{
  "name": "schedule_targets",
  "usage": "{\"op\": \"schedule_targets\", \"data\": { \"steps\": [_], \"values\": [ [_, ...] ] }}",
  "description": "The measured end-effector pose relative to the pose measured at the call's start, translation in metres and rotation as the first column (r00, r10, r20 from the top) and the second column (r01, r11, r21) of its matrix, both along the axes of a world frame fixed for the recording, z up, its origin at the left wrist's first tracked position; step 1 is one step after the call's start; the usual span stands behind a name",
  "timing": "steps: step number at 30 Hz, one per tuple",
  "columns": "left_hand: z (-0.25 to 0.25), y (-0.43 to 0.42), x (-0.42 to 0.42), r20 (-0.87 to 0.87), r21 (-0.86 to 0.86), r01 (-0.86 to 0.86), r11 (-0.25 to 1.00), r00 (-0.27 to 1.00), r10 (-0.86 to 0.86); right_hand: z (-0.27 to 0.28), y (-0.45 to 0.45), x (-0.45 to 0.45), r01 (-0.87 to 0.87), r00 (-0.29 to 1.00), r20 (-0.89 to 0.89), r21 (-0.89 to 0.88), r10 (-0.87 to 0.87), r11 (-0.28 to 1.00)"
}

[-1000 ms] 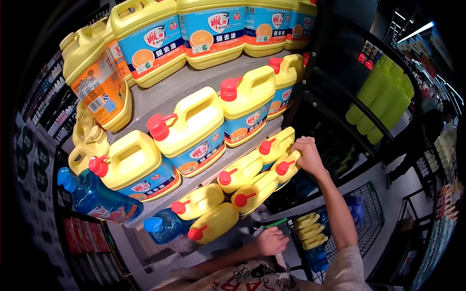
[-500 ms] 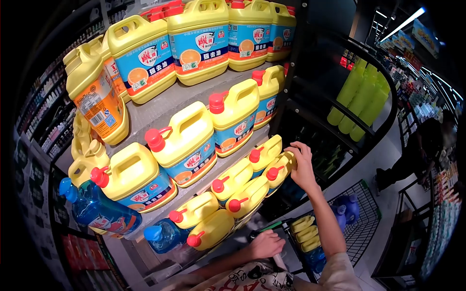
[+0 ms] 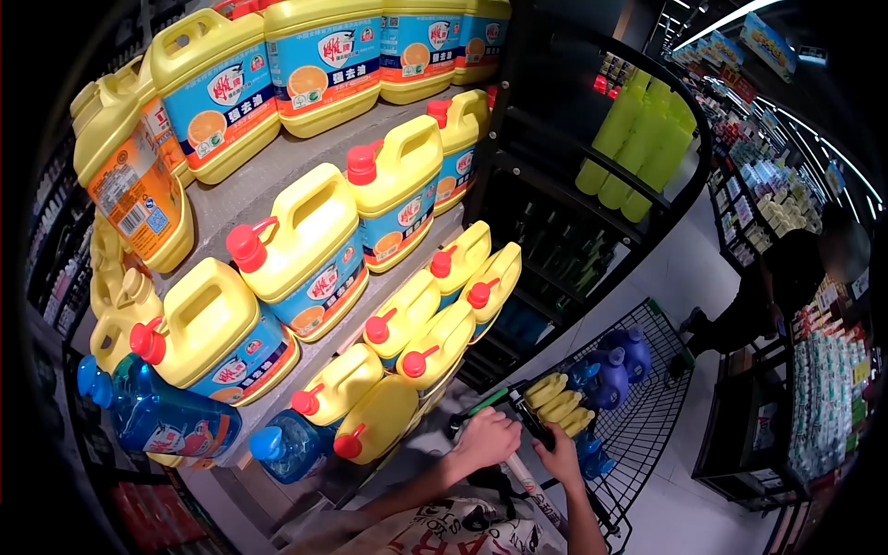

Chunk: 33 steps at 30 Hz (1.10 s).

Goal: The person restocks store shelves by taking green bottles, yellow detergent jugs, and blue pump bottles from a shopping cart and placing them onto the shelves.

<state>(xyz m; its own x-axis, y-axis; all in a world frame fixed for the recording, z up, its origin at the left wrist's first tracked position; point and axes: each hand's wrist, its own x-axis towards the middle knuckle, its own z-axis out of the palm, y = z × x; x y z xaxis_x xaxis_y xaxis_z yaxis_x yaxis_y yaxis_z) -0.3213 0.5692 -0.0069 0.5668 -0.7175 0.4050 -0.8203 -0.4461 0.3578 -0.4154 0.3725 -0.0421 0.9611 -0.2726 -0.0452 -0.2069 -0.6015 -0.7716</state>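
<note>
My left hand [image 3: 489, 437] is curled over the handle of the shopping cart [image 3: 641, 444], near the handle's green end. Just to its right, my right hand [image 3: 559, 455] is at the near end of the cart, its thumb apart from the fingers and nothing visible in it. Its fingertips are beside the yellow detergent jugs [image 3: 558, 404] in the basket; whether they touch is unclear. Purple bottles [image 3: 613, 377] and blue bottles [image 3: 593, 458] also stand in the cart.
On the tiered display at left are yellow detergent jugs [image 3: 311, 245] with red caps and blue bottles [image 3: 165, 407]. A black curved rack [image 3: 680, 199] holds green bottles [image 3: 638, 139]. Beyond the cart, a person in dark clothes [image 3: 782, 277] stands by stocked shelves at right.
My right hand has come down from the yellow jugs at the display's right end to the cart. My left hand stays at the handle. The view has swung right.
</note>
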Motion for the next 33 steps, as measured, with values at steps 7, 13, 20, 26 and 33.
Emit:
{"op": "schedule_targets", "data": {
  "steps": [7, 13, 20, 26, 33],
  "values": [
    [-0.007, -0.002, -0.018, 0.018, -0.081, -0.032, 0.996, 0.999, 0.034, 0.007, 0.03, -0.028, 0.048, 0.999, 0.029, -0.388, -0.04, 0.92],
    [-0.007, 0.004, -0.056, 0.051, -0.075, -0.069, 0.995, 0.996, 0.073, 0.0, 0.029, -0.061, -0.002, 1.0, 0.023, -0.42, 0.013, 0.908],
    [-0.002, 0.018, -0.112, 0.087, -0.01, -0.108, 0.994, 0.99, 0.109, -0.009, 0.033, -0.105, -0.021, 0.999, 0.032, -0.416, 0.038, 0.909],
    [0.007, 0.026, -0.121, 0.09, 0.059, -0.16, 0.985, 0.984, 0.154, -0.013, 0.046, -0.099, 0.046, 0.999, 0.037, -0.378, -0.034, 0.925],
    [0.006, 0.047, -0.158, 0.163, 0.107, -0.123, 0.987, 0.981, 0.105, -0.012, 0.06, -0.134, 0.033, 0.999, 0.028, -0.388, -0.024, 0.921]
  ]
}}
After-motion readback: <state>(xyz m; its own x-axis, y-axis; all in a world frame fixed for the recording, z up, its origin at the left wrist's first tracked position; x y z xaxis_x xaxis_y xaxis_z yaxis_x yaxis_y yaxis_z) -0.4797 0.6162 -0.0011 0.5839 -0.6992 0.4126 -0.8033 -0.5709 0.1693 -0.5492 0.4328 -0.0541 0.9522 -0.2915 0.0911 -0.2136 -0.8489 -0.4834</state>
